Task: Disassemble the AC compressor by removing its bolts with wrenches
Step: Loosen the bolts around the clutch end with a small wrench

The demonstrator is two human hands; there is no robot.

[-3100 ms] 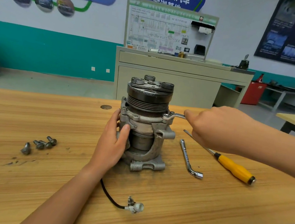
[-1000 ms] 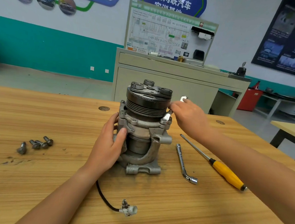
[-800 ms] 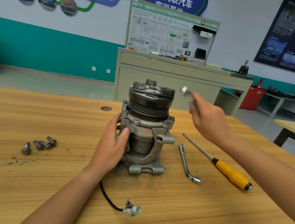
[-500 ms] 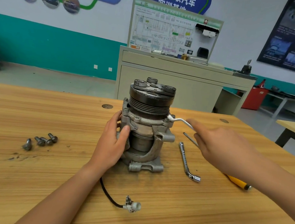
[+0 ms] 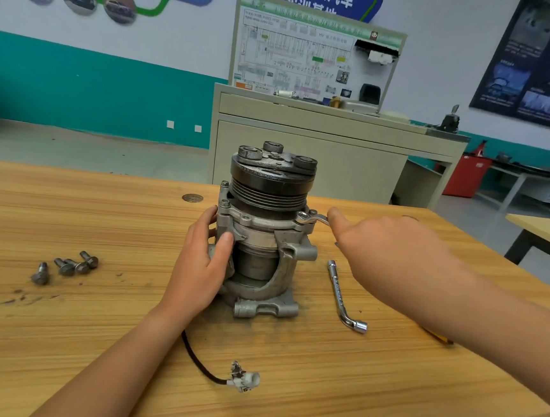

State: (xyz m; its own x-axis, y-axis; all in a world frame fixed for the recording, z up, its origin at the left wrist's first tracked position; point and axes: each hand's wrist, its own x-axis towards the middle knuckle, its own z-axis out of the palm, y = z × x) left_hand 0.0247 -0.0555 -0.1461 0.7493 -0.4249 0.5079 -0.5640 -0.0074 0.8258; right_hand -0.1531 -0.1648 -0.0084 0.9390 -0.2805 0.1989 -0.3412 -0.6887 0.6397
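Four loose bolts (image 5: 66, 265) lie close together on the left part of the worktop (image 5: 56, 339), well apart from the job, I suppose so that they do not get lost or roll under it. The AC compressor (image 5: 264, 234) stands upright in the middle of the worktop, pulley end up, and its black cable (image 5: 200, 364) with a white plug trails toward the near edge.

The left hand (image 5: 202, 268) is wrapped round the left side of the housing, thumb on the front and fingers behind. I judge it is there to stop the body from turning when force comes on a bolt. On the right side, the head of a small wrench (image 5: 312, 219) sits on a bolt of the upper flange. The right hand (image 5: 386, 251) holds its handle with one finger laid along the shaft. The other fingers are hidden behind the back of the hand, so I cannot tell how tightly they close.

A bent socket wrench (image 5: 342, 297) lies just right of the compressor, within easy reach. A yellow handle (image 5: 438, 337) shows a little from under the right forearm.
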